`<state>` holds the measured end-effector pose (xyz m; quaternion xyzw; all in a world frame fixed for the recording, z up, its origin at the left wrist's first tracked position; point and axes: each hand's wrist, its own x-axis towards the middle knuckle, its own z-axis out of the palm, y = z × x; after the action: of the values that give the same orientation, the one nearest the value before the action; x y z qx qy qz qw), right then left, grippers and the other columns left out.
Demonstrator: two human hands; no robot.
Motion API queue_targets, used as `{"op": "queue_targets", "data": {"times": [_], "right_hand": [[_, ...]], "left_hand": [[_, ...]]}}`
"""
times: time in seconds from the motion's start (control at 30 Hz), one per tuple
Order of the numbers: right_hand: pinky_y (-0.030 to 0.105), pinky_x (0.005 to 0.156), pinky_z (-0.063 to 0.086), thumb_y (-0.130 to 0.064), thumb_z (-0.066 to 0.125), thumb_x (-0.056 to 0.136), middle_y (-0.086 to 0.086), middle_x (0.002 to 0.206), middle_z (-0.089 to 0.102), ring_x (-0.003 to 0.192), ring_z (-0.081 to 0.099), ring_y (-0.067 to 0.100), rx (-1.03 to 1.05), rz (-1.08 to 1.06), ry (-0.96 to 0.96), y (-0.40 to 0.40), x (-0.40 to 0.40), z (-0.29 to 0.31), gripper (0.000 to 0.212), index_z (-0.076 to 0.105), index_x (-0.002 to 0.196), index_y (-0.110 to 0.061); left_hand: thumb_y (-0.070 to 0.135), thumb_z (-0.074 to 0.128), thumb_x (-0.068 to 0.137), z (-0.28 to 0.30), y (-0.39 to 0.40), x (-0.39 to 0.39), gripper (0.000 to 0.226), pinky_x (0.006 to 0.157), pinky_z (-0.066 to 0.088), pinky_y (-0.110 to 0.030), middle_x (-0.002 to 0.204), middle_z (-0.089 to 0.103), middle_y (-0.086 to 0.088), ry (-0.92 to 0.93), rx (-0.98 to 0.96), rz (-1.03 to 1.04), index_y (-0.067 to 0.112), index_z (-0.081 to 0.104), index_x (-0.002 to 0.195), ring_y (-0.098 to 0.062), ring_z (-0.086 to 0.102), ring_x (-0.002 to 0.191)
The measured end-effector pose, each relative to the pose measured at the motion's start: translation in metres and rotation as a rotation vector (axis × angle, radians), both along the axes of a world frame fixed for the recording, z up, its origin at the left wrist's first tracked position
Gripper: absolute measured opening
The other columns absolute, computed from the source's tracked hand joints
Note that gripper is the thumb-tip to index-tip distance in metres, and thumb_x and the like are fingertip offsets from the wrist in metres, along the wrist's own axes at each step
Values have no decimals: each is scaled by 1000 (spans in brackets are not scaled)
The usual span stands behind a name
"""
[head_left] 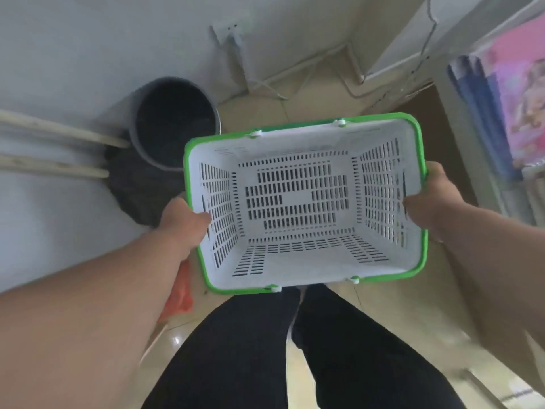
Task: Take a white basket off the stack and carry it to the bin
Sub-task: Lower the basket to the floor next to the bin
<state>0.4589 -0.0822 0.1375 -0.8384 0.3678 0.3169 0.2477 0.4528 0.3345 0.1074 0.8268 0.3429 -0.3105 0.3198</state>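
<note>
Here, in the head view, you hold the white basket [298, 202] in the air in front of you with both hands, its open top facing up toward the camera. The basket is empty, with slotted walls and floor and a green rim running round the top. Your left hand [184, 221] is closed on the left short side, fingers curled over the rim and down the inner wall. Your right hand [429, 199] is closed on the right short side the same way, with the fingers pressed against the inside of the slotted wall. The basket sits roughly level, slightly turned so the far right corner is highest in the picture.

Just beyond the basket's far left corner stands the dark round bin [174, 122] on the floor against the pale wall [73, 54]; the basket's corner overlaps the bin's near edge in the picture, though it is held above it. Left of the bin, two pale wooden handles [59, 149] reach in from the left edge, ending at a dark mop head [138, 190] on the floor. Your legs in dark trousers [295, 349] fill the near part of the view, below the basket. Something orange [182, 293] shows under your left forearm. At the far right stands a shelf with pink packaging [519, 98].
</note>
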Motion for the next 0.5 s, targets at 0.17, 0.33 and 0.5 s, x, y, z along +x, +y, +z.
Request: {"op": "queue_targets", "data": {"times": [0.17,0.33,0.5], "right_hand": [[38,70,46,-4,53,86,-3,86,56,70,52,20,-38,115,-41,20,66,-18,47,44,128,-24],[41,67,48,-2,52,89,1,88,55,74,55,26,-109,146,15,15,116,-40,46,43,130,-20],[29,50,41,-4,59,90,16,100,58,64,49,25,-178,186,49,-1,168,-66,36,49,124,-10]], "left_hand": [[10,69,82,-23,15,7,17,80,63,-44,91,75,-7,4,-1,127,21,73,94,-31,73,80],[3,67,89,-47,-1,28,22,63,48,-27,77,66,8,-10,-42,165,24,69,86,-14,65,71],[7,68,90,-71,-19,60,17,67,55,-30,90,74,-2,20,-75,190,17,76,101,-22,72,81]]}}
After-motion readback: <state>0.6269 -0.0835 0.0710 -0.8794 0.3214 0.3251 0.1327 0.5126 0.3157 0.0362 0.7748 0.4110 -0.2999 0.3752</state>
